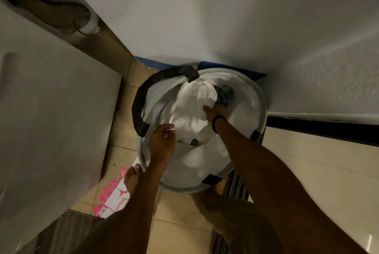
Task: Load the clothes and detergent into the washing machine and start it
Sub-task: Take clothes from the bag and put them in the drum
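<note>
The hamper (pixel 263 97) is wedged into a corner, with the wall (pixel 225 17) close against its far and right rim, so I can reach it only from above and from the near side. White laundry (pixel 188 106) heaps its mouth. My left hand (pixel 163 141), curled in that laundry, and my right hand (pixel 215 111) take up the near half. A black handle (pixel 139 99) bows out past the left rim. A narrow strip of tiled floor (pixel 123 122) separates the hamper from the washing machine (pixel 51 99), and a pink box (pixel 114 194) lies at the strip's near end.
</note>
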A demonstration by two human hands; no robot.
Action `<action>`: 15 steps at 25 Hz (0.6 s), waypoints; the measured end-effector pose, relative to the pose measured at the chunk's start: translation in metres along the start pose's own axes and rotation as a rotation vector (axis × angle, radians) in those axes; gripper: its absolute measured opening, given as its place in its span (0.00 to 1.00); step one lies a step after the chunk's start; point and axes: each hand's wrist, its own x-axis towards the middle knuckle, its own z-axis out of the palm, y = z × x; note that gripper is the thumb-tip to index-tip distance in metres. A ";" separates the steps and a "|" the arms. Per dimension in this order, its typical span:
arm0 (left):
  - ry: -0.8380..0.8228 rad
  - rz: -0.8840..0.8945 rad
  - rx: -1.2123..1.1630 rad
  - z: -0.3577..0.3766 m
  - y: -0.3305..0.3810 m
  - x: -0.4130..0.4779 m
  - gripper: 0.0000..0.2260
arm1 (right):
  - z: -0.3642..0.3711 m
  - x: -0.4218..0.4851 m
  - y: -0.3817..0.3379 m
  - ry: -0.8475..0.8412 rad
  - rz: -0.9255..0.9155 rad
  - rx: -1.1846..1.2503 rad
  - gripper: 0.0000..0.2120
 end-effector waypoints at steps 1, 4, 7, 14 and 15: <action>0.002 -0.004 0.005 -0.001 0.003 -0.004 0.09 | 0.001 -0.008 -0.001 0.028 -0.033 -0.038 0.24; -0.022 -0.003 -0.001 -0.008 0.023 -0.028 0.08 | 0.004 -0.054 -0.009 0.125 -0.120 -0.008 0.12; -0.070 0.015 0.043 -0.022 0.055 -0.061 0.11 | 0.001 -0.122 -0.013 0.195 -0.266 0.101 0.11; -0.124 0.121 0.179 -0.086 0.141 -0.171 0.14 | -0.057 -0.304 -0.039 0.239 -0.498 0.338 0.06; -0.127 0.106 0.155 -0.098 0.157 -0.190 0.12 | -0.070 -0.333 -0.050 0.238 -0.564 0.316 0.05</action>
